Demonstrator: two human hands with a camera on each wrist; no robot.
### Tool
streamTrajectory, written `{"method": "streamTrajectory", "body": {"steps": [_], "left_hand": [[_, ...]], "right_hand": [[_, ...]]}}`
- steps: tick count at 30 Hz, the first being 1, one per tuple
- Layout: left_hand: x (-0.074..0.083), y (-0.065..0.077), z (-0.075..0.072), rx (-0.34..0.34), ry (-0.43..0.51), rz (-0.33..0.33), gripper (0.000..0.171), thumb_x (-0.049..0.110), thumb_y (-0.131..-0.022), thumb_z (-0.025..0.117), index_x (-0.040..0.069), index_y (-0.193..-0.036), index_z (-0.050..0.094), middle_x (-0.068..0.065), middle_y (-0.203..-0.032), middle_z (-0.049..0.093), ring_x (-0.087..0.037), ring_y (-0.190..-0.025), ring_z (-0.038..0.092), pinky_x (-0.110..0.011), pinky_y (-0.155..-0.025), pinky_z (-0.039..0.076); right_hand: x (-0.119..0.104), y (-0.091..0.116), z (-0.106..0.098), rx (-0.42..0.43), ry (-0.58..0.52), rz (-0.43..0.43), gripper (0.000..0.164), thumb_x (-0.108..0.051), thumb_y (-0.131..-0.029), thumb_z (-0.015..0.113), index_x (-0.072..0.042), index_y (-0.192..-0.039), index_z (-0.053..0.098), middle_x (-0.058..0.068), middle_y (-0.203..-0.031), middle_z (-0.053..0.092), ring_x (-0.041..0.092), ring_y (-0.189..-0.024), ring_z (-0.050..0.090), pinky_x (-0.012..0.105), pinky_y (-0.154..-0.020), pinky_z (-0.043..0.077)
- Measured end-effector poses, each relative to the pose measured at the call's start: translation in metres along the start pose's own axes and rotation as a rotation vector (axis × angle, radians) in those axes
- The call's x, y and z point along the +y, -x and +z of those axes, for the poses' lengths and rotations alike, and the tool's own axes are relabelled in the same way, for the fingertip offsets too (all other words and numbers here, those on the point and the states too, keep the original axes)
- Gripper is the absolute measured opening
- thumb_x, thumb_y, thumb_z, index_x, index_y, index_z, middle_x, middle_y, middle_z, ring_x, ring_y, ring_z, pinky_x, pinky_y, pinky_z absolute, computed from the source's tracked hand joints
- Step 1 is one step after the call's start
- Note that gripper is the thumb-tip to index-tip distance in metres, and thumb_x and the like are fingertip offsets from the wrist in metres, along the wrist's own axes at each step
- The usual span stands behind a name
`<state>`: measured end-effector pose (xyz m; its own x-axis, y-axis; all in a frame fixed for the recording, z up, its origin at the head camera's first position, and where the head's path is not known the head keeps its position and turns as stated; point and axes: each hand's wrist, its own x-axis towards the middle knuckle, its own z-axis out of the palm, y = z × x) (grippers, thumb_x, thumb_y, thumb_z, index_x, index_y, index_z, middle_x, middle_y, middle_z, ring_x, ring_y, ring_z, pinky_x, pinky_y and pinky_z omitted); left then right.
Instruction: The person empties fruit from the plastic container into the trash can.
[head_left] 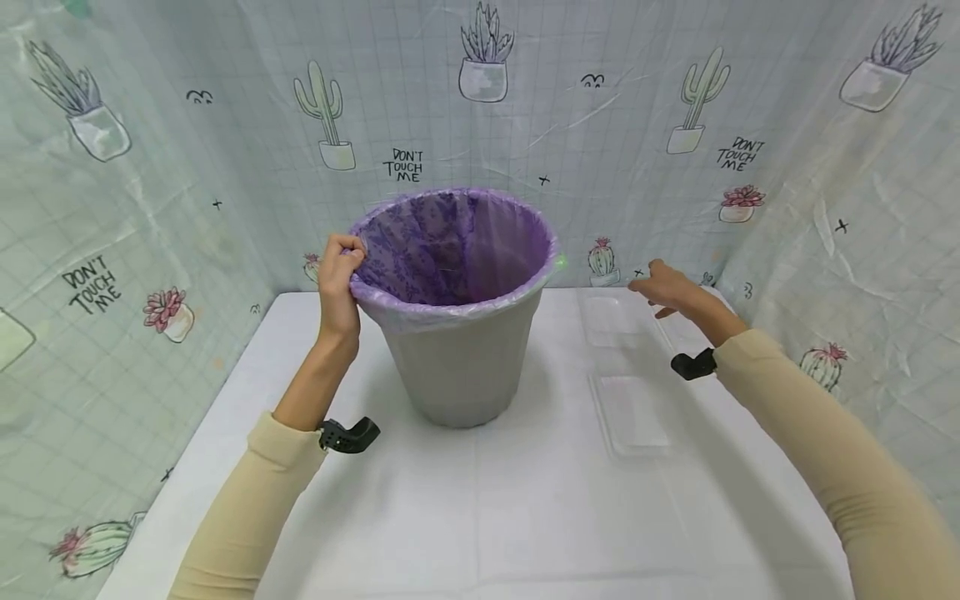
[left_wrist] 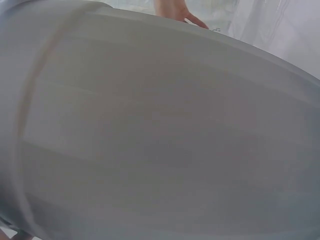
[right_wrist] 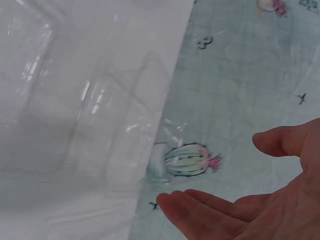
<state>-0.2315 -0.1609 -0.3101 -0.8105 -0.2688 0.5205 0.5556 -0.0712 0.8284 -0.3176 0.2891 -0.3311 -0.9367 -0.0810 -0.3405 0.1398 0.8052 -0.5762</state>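
A grey waste bin (head_left: 465, 375) stands on the white table, lined with a purple patterned bag (head_left: 517, 242) folded over its rim. At the left of the rim my left hand (head_left: 339, 287) grips the edge, fingers curled over the bag. The bin's grey wall (left_wrist: 165, 125) fills most of the left wrist view. My right hand (head_left: 675, 296) hovers above the table's right side, holding nothing; its fingers and thumb (right_wrist: 282, 142) are spread apart in the right wrist view. Below and beside it lie clear plastic containers (head_left: 598, 417), hard to make out against the white.
A white table (head_left: 420, 517) extends under everything. Behind it and on both sides hangs a pale sheet (head_left: 247, 125) printed with cacti and lettering. In the right wrist view, clear plastic (right_wrist: 87, 100) lies close to the table's edge.
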Motion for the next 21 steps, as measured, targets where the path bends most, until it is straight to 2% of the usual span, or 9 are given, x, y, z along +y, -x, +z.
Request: {"method": "streamTrajectory", "body": {"steps": [3, 5, 8, 11, 14, 17, 18, 19, 21], "left_hand": [[0.001, -0.001, -0.001, -0.018, -0.016, -0.023, 0.013, 0.017, -0.095, 0.042, 0.016, -0.091, 0.055, 0.005, -0.090, 0.046, -0.011, -0.081, 0.040, -0.025, -0.075, 0.032], [0.003, 0.000, -0.002, -0.038, -0.034, -0.063, 0.017, 0.021, -0.098, 0.042, 0.017, -0.101, 0.059, 0.004, -0.099, 0.050, -0.011, -0.082, 0.043, -0.025, -0.074, 0.035], [0.007, 0.003, -0.006, -0.066, -0.052, -0.138, 0.032, 0.032, -0.102, 0.044, 0.021, -0.128, 0.060, 0.001, -0.124, 0.055, -0.013, -0.098, 0.053, -0.028, -0.084, 0.040], [0.009, 0.006, -0.010, -0.057, -0.027, -0.192, 0.053, 0.043, -0.101, 0.049, 0.031, -0.152, 0.041, -0.003, -0.145, 0.049, -0.021, -0.127, 0.052, -0.040, -0.106, 0.039], [0.010, 0.007, -0.011, -0.020, 0.005, -0.209, 0.070, 0.053, -0.098, 0.054, 0.040, -0.158, 0.019, -0.009, -0.144, 0.050, -0.026, -0.135, 0.050, -0.045, -0.116, 0.033], [0.009, 0.007, -0.013, 0.002, 0.021, -0.195, 0.084, 0.065, -0.094, 0.058, 0.040, -0.158, 0.010, -0.010, -0.138, 0.052, -0.025, -0.136, 0.050, -0.045, -0.119, 0.031], [0.009, 0.007, -0.013, 0.002, 0.017, -0.187, 0.086, 0.070, -0.093, 0.056, 0.040, -0.159, 0.010, -0.008, -0.137, 0.051, -0.022, -0.135, 0.050, -0.044, -0.117, 0.032], [0.009, 0.007, -0.014, 0.004, 0.013, -0.179, 0.087, 0.075, -0.092, 0.053, 0.039, -0.159, 0.011, -0.005, -0.130, 0.053, -0.020, -0.127, 0.053, -0.042, -0.113, 0.035], [0.009, 0.007, -0.017, 0.007, 0.005, -0.172, 0.085, 0.081, -0.091, 0.045, 0.040, -0.159, 0.013, -0.004, -0.128, 0.055, -0.016, -0.114, 0.057, -0.037, -0.103, 0.039]], "right_hand": [[-0.005, 0.010, -0.003, -0.002, -0.038, -0.056, 0.085, -0.031, -0.108, 0.041, 0.010, -0.158, -0.013, 0.040, -0.163, 0.013, 0.054, -0.145, 0.036, 0.058, -0.105, 0.050], [-0.009, 0.016, -0.005, -0.006, -0.065, -0.080, 0.085, -0.033, -0.108, 0.041, 0.006, -0.159, -0.015, 0.039, -0.164, 0.011, 0.053, -0.146, 0.035, 0.058, -0.106, 0.049], [-0.016, 0.024, -0.005, -0.007, -0.096, -0.111, 0.085, -0.033, -0.109, 0.042, 0.001, -0.161, -0.016, 0.039, -0.164, 0.013, 0.052, -0.147, 0.035, 0.058, -0.107, 0.048], [-0.023, 0.030, -0.004, 0.005, -0.120, -0.144, 0.084, -0.031, -0.109, 0.043, 0.000, -0.162, -0.015, 0.040, -0.162, 0.020, 0.052, -0.147, 0.036, 0.058, -0.108, 0.047], [-0.030, 0.035, -0.004, 0.025, -0.130, -0.179, 0.084, -0.033, -0.109, 0.044, -0.002, -0.162, -0.013, 0.038, -0.161, 0.025, 0.050, -0.147, 0.037, 0.058, -0.108, 0.047], [-0.035, 0.041, -0.004, 0.045, -0.141, -0.214, 0.084, -0.034, -0.109, 0.044, -0.004, -0.163, -0.012, 0.036, -0.162, 0.027, 0.049, -0.147, 0.038, 0.058, -0.108, 0.047], [-0.037, 0.044, -0.004, 0.050, -0.144, -0.227, 0.083, -0.034, -0.109, 0.044, -0.005, -0.163, -0.012, 0.036, -0.162, 0.028, 0.048, -0.147, 0.038, 0.058, -0.108, 0.048], [-0.038, 0.046, -0.004, 0.054, -0.148, -0.239, 0.083, -0.034, -0.109, 0.045, -0.006, -0.164, -0.012, 0.036, -0.161, 0.029, 0.048, -0.146, 0.039, 0.058, -0.108, 0.048], [-0.040, 0.051, -0.004, 0.062, -0.156, -0.255, 0.083, -0.033, -0.109, 0.045, -0.006, -0.164, -0.011, 0.036, -0.160, 0.031, 0.048, -0.146, 0.040, 0.057, -0.107, 0.048]]}}
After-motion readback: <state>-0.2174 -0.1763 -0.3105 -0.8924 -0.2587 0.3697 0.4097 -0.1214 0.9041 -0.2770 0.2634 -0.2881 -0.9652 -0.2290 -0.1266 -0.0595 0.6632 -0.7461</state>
